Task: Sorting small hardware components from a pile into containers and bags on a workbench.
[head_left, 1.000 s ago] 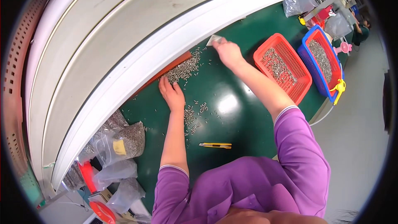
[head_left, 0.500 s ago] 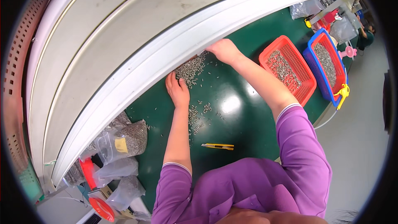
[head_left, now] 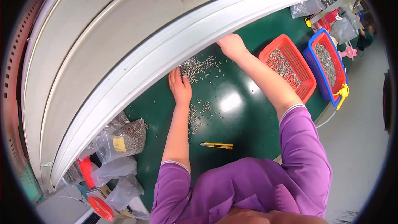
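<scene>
Bags [head_left: 124, 141]: far left, clear plastic, stacked at the table's left end; the top one is packed with grey metal pieces and carries a yellow slip.
Red bits [head_left: 101, 207]: below the bags, red plastic items, too small to tell apart.
Cover [head_left: 137, 58]: a broad pale curved panel arching over the back of the table.
Left hand [head_left: 180, 87]: flat, palm down on the green table [head_left: 244, 128], fingers pressed together, tips right at the edge of the pile.
Pile [head_left: 194, 65]: small grey metal pieces heaped against the cover's rim, between the two hands; a looser scatter [head_left: 198, 114] trails beside the left wrist.
Knife [head_left: 216, 145]: yellow cutter, lying flat near the left forearm, well apart from either hand.
Right hand [head_left: 232, 45]: up at the cover's rim, knuckles up, fingers curled under; whether it grips anything, I cannot tell.
Red basket [head_left: 304, 87]: right of the right arm, holding grey pieces.
Blue basket [head_left: 327, 95]: just beside the red one, also filled.
</scene>
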`<state>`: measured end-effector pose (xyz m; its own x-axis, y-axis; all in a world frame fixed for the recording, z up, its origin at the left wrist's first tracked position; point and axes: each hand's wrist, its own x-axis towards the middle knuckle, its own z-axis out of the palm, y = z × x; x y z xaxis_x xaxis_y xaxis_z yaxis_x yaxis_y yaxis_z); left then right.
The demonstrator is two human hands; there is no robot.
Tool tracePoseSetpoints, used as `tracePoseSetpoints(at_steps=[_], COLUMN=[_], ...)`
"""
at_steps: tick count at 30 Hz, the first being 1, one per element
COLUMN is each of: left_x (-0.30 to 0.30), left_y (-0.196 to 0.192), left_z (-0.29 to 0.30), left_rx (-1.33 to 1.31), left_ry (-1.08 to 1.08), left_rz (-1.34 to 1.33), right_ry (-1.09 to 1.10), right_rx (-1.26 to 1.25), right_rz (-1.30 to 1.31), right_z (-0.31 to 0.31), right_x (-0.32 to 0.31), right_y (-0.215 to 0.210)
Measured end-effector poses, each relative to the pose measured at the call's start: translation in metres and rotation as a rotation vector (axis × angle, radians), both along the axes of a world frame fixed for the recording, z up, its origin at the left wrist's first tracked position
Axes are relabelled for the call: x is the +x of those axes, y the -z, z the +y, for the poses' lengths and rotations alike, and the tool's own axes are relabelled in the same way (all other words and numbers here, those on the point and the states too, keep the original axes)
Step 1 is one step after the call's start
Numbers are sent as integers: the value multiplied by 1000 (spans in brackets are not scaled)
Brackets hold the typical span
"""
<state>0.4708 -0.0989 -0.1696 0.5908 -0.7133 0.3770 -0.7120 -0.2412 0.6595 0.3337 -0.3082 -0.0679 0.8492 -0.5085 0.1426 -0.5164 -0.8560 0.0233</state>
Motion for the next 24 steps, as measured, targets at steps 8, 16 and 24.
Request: tracePoseSetpoints(at_steps=[8,16,24], left_x=[-11,-6,-19], left_y=[-5,-6,-3], left_z=[-1,12,-21], left_rx=[5,-13,-14], left_ry=[231,-104,53], left_rz=[156,-38,12], right_ry=[-161,410,678], right_rx=[123,476,1097], right_rz=[-95,-402,-577], right_z=[68,61,90], right_x=[-18,-59,-60], right_y=[13,-19,44])
